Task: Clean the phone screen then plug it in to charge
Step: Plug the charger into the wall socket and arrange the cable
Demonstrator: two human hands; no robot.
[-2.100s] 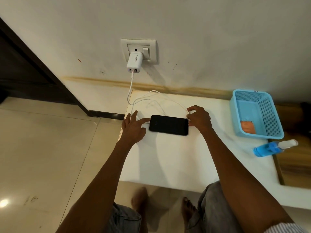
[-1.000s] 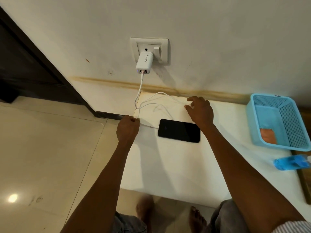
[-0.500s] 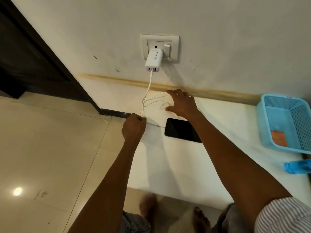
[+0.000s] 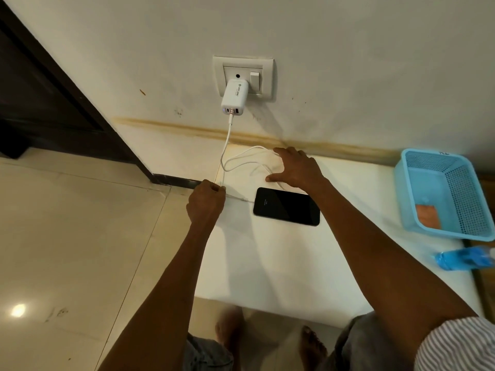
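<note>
At left bench edge, left hand (image 4: 205, 200) fisted, grip pinching white cable (image 4: 235, 198) just beside phone (image 4: 286, 206). Right hand (image 4: 296, 167) fingers spread, grip wide, resting over cable loops behind phone. Phone flat on white bench (image 4: 267, 263), screen dark, cable plugged in. Charger (image 4: 234, 100) in wall socket (image 4: 243, 76). Blue basket (image 4: 442, 194), spray bottle (image 4: 464, 257) at right.

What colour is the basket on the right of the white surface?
Light blue; the basket has perforated mesh walls, seen in the head view.
</note>
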